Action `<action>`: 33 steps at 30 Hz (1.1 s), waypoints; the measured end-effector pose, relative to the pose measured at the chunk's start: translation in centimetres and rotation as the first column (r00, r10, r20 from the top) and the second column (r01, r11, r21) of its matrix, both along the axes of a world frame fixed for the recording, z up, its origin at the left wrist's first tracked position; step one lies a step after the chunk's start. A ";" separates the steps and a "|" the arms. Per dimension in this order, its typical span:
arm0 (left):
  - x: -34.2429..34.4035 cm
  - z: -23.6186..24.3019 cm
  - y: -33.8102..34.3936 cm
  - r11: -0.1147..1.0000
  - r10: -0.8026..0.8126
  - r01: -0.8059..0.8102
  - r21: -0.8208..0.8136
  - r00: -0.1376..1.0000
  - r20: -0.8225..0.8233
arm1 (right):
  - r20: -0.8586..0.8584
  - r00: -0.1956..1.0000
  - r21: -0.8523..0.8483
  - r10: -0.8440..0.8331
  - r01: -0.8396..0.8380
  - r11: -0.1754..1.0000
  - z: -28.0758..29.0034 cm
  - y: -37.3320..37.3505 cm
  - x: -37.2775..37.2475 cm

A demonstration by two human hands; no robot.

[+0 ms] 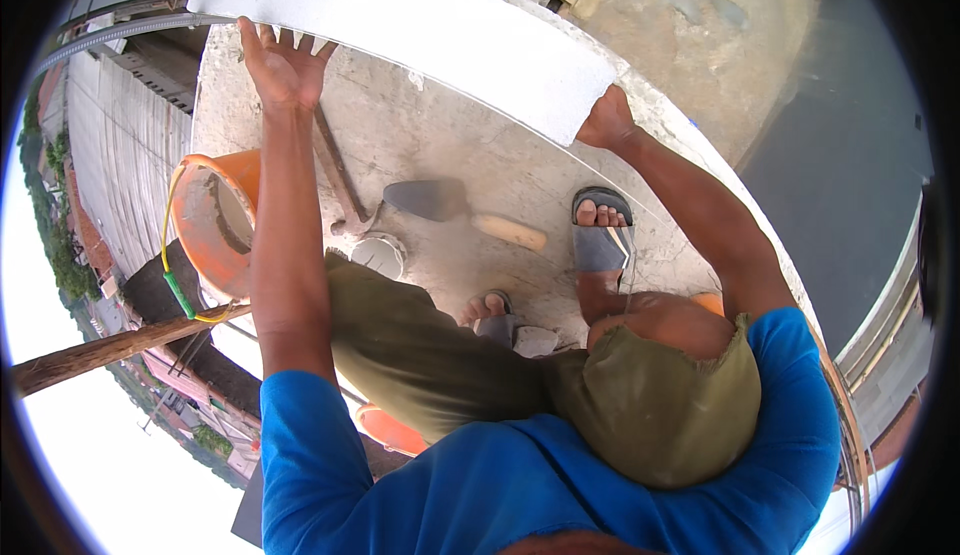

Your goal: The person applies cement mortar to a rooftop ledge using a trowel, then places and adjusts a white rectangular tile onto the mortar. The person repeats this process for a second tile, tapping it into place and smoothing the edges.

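White panel (420,30) spans the far side of our concrete slab (440,140); a hammer (341,172) and trowel (425,198) lie left of our right foot (602,217), beyond them an orange bucket (200,252). Our arms stretch wide, left hand (288,70) splayed at its near edge, right hand (606,120) gripping its right end.

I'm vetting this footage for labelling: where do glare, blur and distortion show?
In the head view, the white panel is glaringly bright and appears bowed, likely by the fisheye; the sky at lower left is blown out; a hazy patch softens the trowel; black vignetting rings the rim.
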State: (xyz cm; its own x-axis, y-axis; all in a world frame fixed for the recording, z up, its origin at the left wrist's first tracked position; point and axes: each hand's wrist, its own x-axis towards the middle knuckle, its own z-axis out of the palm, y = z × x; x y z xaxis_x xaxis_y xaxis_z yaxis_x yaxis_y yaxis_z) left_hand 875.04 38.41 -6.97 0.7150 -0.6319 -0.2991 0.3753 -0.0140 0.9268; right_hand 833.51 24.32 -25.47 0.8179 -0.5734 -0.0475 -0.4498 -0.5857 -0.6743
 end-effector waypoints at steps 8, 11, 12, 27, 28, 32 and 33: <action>-2.7 -0.1 2.3 0.978 -0.120 0.110 0.179 0.992 0.048 | -0.200 0.968 0.197 0.150 -0.110 0.974 4.5 -2.0 0.1; -3.4 -0.4 4.0 0.962 -0.216 0.197 0.189 0.973 0.082 | -0.386 0.899 0.218 0.206 -0.128 0.967 8.9 -3.3 -0.2; -3.8 -0.2 4.2 0.957 -0.236 0.214 0.194 0.967 0.094 | -0.459 0.869 0.225 0.186 -0.089 0.970 10.0 -3.8 -0.5; -6.0 5.5 7.0 0.833 -0.453 0.355 0.425 0.878 0.154 | -0.471 0.874 0.609 0.122 0.222 0.761 27.7 3.1 -2.1; -6.0 5.4 7.4 0.844 -0.447 0.357 0.400 0.880 0.159 | -0.479 0.870 0.592 0.118 0.221 0.775 27.6 3.5 -2.0; -5.2 5.0 7.4 0.859 -0.446 0.342 0.380 0.864 0.231 | -0.492 0.868 0.552 0.064 0.254 0.794 28.3 4.1 -1.7; -4.7 4.6 7.2 0.857 -0.450 0.332 0.394 0.855 0.259 | -0.494 0.867 0.549 0.062 0.256 0.796 28.5 4.1 -1.6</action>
State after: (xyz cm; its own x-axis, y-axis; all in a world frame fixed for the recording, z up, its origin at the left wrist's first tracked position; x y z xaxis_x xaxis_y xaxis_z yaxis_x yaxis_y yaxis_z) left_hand 870.29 45.65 -2.39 0.5210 -0.7881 -0.3278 -0.0538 -0.4136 0.9089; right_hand 831.90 28.46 2.99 0.5426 -0.3772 -0.7505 -0.8277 -0.0881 -0.5541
